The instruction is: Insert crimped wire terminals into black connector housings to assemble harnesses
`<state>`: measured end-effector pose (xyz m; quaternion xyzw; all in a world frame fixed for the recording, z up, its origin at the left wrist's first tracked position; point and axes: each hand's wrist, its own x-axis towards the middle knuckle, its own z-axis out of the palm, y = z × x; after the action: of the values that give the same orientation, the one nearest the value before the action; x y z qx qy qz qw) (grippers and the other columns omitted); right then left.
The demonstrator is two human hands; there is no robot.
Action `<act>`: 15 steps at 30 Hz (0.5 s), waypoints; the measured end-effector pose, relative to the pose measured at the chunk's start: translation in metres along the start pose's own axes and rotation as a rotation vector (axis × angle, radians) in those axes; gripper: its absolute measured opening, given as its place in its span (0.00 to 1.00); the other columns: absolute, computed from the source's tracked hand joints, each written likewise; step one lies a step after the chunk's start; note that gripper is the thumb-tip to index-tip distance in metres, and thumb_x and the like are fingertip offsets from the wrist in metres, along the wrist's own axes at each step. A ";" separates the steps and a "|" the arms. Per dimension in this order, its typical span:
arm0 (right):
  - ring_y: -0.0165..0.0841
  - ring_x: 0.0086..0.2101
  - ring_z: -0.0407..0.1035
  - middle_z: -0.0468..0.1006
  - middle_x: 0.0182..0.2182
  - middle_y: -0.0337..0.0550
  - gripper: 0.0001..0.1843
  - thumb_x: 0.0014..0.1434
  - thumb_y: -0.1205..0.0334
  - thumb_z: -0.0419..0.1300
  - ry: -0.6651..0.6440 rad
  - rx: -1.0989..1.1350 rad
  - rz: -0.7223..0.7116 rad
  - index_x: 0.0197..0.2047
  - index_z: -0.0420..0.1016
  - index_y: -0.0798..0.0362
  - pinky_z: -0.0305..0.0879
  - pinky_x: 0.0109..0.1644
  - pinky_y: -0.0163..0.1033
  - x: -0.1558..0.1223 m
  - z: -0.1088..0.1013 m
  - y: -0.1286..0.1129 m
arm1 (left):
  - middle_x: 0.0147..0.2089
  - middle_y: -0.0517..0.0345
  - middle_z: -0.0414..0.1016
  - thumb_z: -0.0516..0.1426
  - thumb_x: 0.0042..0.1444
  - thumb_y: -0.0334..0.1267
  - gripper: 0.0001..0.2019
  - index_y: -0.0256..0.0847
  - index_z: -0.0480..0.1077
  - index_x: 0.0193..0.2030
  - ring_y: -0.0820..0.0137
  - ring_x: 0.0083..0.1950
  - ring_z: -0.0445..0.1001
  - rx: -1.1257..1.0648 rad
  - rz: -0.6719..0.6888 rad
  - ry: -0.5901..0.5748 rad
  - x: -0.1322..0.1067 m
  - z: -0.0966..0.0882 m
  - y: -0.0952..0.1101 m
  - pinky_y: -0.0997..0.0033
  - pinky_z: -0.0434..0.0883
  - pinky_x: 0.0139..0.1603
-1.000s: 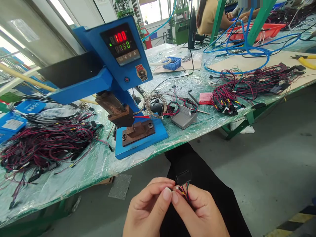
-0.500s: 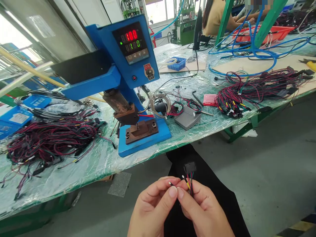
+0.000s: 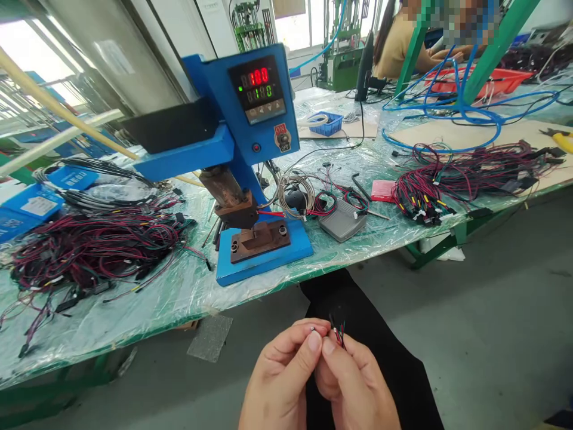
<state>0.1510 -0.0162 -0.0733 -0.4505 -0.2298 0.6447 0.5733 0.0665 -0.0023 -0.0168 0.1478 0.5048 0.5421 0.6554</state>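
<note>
The left hand (image 3: 280, 376) and right hand (image 3: 353, 388) clamp their fingers on thin multicoloured wires (image 3: 338, 334), keeping the small ends steady between them.

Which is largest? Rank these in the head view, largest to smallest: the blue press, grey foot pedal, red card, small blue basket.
1. Blue press
2. Grey foot pedal
3. Red card and small blue basket: they look alike, and the basket sits farther away, so unranked.

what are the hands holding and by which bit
A thin bundle of coloured wires, pinched near its ends between the fingers of the left hand and right hand.
</note>
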 end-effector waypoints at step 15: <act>0.38 0.30 0.77 0.84 0.29 0.43 0.20 0.48 0.47 0.76 0.334 0.204 0.127 0.38 0.81 0.50 0.77 0.32 0.39 0.007 0.008 -0.008 | 0.29 0.51 0.85 0.79 0.33 0.37 0.16 0.37 0.84 0.30 0.69 0.30 0.82 -0.303 -0.142 -0.026 0.005 0.034 0.004 0.78 0.78 0.33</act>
<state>0.1484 -0.0056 -0.0652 -0.5042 -0.0363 0.6158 0.6044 0.0913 0.0157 -0.0012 0.0184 0.4179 0.5624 0.7133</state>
